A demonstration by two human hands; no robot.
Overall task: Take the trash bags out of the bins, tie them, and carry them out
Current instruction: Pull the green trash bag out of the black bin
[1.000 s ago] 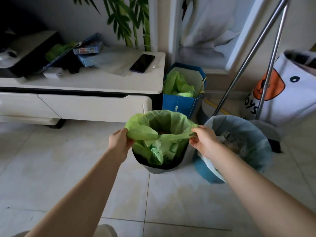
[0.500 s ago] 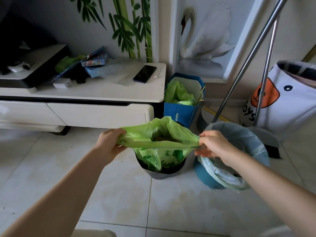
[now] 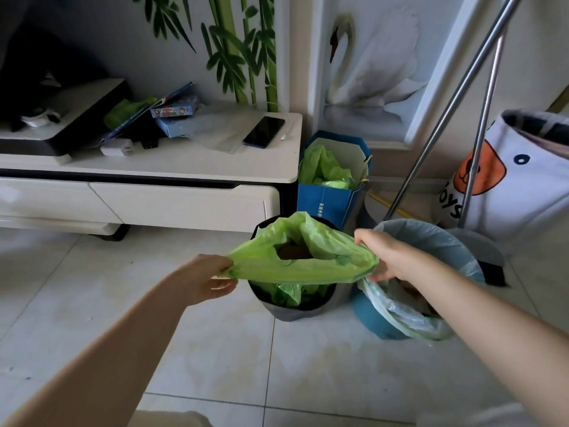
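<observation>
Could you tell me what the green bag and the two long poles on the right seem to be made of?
Green bag: thin, translucent plastic film; it crumples and stretches between both hands. Poles: probably metal, smooth and silvery with bright highlights.

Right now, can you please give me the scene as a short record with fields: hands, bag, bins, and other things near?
left hand: pinches the left edge of the green bag
right hand: grips the bag's right edge
green bag: mouth stretched between both hands, lower part in the dark bin
blue bin: right of the dark bin, lined with a pale bag, trash inside
cabinet: behind, with a phone on top
paper bag: blue, behind the dark bin, green plastic inside
</observation>
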